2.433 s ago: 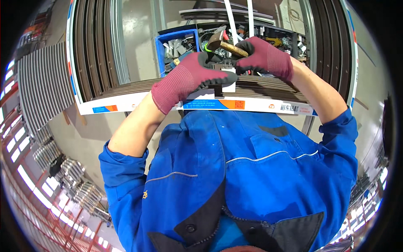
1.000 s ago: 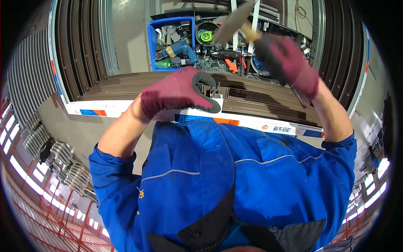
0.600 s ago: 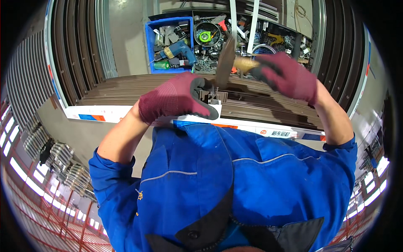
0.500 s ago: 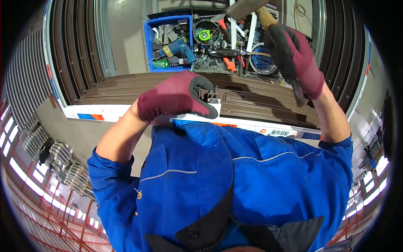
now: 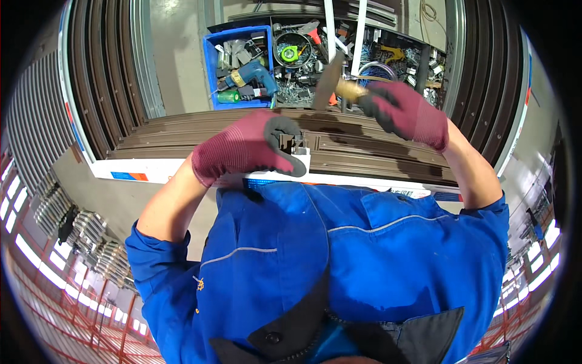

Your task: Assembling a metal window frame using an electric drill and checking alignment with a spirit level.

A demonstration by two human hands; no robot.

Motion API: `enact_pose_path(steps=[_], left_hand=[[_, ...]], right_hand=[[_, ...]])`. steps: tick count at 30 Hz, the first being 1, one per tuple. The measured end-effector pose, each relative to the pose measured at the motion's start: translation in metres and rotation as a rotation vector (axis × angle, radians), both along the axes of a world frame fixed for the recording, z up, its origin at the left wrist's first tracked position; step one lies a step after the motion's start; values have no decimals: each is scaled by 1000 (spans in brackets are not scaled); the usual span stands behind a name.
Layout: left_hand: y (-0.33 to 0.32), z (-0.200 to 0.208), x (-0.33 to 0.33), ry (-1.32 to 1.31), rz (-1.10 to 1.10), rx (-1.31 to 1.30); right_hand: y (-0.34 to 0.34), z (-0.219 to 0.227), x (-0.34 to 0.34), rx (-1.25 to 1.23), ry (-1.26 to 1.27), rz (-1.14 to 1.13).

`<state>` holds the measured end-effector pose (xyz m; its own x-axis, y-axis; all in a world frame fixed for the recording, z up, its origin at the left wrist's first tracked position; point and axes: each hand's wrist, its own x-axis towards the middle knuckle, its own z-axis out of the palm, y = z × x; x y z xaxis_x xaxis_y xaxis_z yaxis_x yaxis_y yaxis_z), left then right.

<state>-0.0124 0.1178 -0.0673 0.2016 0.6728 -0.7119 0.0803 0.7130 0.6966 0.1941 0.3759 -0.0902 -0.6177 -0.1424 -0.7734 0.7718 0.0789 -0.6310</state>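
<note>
My left hand [image 5: 248,148], in a maroon and black work glove, curls its thumb and fingers around a small profile piece [image 5: 296,144] with dark slotted edges and a white side. This piece stands at the near edge of the brown metal profiles [image 5: 364,142]. To the right, my right hand [image 5: 409,115], gloved alike, is closed around the wooden handle of a hammer [image 5: 350,91]. The hammer's head is above and slightly right of the piece, apart from it in the picture. My left fingertips partly cover the piece.
Beyond the profiles stands a blue crate [image 5: 208,67] with a power drill [image 5: 254,74] in it. Beside it are a round pan holding a green tape measure [image 5: 290,53], loose screws and a yellow tool [image 5: 394,54]. Two white strips [image 5: 359,36] slant over them. Brown profiles stand left and right.
My right hand has swung the hammer down and to the left, toward the piece under my left hand. The left hand keeps its grip on the piece. The view has shifted slightly.
</note>
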Motion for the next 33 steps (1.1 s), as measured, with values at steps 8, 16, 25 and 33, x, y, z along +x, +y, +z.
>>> enact_pose_path(steps=[8,16,25,33], left_hand=[[17,-12,11,-17,316,66],[42,-37,46,-147,633,105],[85,-25,50,420,362,320],[-79,13,-9,954,313,215]], right_hand=[[-54,-2,-31,53,424,-154],[-18,9,-20,-114,172,-299],[58,-52,22,81,180,-338],[152,-278,110,866,-82,235]])
